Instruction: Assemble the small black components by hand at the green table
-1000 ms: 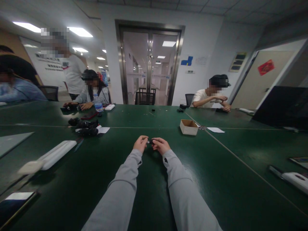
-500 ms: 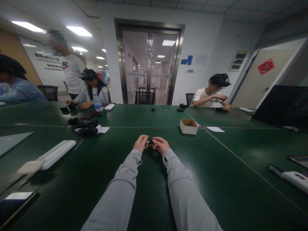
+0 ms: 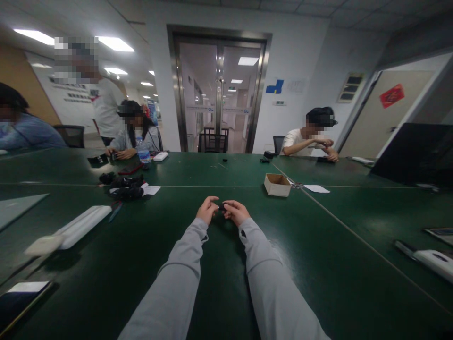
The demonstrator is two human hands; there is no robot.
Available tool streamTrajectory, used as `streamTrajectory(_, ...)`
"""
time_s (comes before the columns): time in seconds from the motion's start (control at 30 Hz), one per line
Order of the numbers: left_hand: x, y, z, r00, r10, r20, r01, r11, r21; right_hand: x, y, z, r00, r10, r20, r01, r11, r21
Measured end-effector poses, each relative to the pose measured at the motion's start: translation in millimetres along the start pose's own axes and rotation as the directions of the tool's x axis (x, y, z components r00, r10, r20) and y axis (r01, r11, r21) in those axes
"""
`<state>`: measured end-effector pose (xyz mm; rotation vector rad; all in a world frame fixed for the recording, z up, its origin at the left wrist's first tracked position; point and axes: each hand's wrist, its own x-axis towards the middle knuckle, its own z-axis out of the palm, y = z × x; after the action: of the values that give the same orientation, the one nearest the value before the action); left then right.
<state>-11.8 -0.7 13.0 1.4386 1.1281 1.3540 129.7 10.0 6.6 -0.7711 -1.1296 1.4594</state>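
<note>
My right hand (image 3: pixel 236 212) pinches a small black object (image 3: pixel 222 207) between thumb and fingertips, just above the green table. It looks like a USB stick, but it is too small to be sure. At its left end is my left hand (image 3: pixel 207 209). The left index finger is lifted away from the thumb, and the thumb tip is at the object's end, seemingly touching it. Fingers cover part of the object. Both forearms, in grey sleeves, reach forward over the table.
A small open box (image 3: pixel 277 185) stands ahead to the right, beside a white paper (image 3: pixel 317 189). Left lie black gear (image 3: pixel 127 189), a white power strip (image 3: pixel 85 224) and a phone (image 3: pixel 23 302). A water bottle (image 3: pixel 143 153) stands farther off. Other people sit across the table.
My left index finger has lifted off the object, and the silvery end seen between my hands is now mostly covered. My right hand keeps its pinch.
</note>
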Motion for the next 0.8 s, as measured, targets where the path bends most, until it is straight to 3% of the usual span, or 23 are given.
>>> streamTrajectory(0.17, 1.2, -0.8, -1.3, 0.999, -0.003, 0.053, 0.003, 1.000, -0.008, -0.9, -1.3, -0.2, 1.000, -0.005, 0.026, 0.005, 1.000, -0.009)
streamTrajectory(0.5, 1.8, -1.0, -0.6, 0.999, -0.028, -0.044, 0.027, 0.999, -0.030, -0.8, -1.4, 0.2, 0.998, -0.010, 0.062, 0.013, 0.999, -0.049)
streamTrajectory(0.8, 1.0, 0.1, -1.3, 0.998, -0.054, 0.020, 0.054, 0.998, -0.009, -1.3, -2.4, 0.6, 0.998, -0.005, 0.057, 0.009, 0.998, -0.060)
